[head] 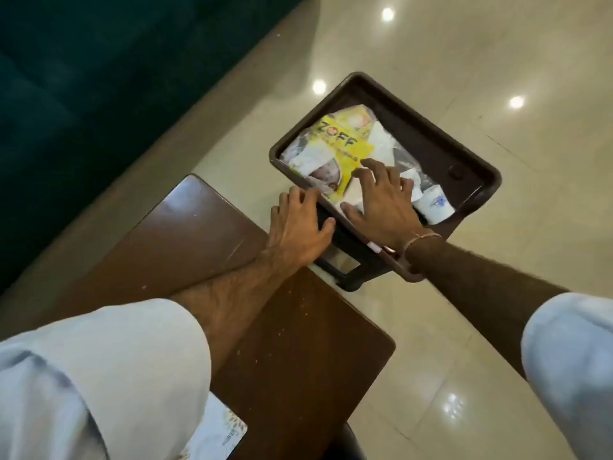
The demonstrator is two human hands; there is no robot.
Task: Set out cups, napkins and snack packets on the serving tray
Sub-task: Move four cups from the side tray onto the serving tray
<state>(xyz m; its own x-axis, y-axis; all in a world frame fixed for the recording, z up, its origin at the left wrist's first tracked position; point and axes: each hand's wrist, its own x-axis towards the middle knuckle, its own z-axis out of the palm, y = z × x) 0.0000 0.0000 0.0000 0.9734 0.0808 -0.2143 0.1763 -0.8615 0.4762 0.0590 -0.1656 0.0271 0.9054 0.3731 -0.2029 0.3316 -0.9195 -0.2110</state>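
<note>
A dark brown serving tray [424, 137] sits on a black stand just past the wooden table. In it lie a yellow ZOFF snack packet [335, 144], a second yellow packet [357, 119] behind it, white napkins [381, 141] and white paper cups with a blue print [434, 207] lying on their sides at the near right. My right hand [381, 197] is spread flat on a napkin, its fingertips touching the yellow packet. My left hand [300, 227] curls over the tray's near left rim, thumb against the side.
A brown wooden table [199, 244] lies under my left forearm. The black stand [345, 263] shows below the tray's near edge. A dark green sofa [83, 78] fills the upper left. Glossy beige floor tiles [464, 44] surround the tray.
</note>
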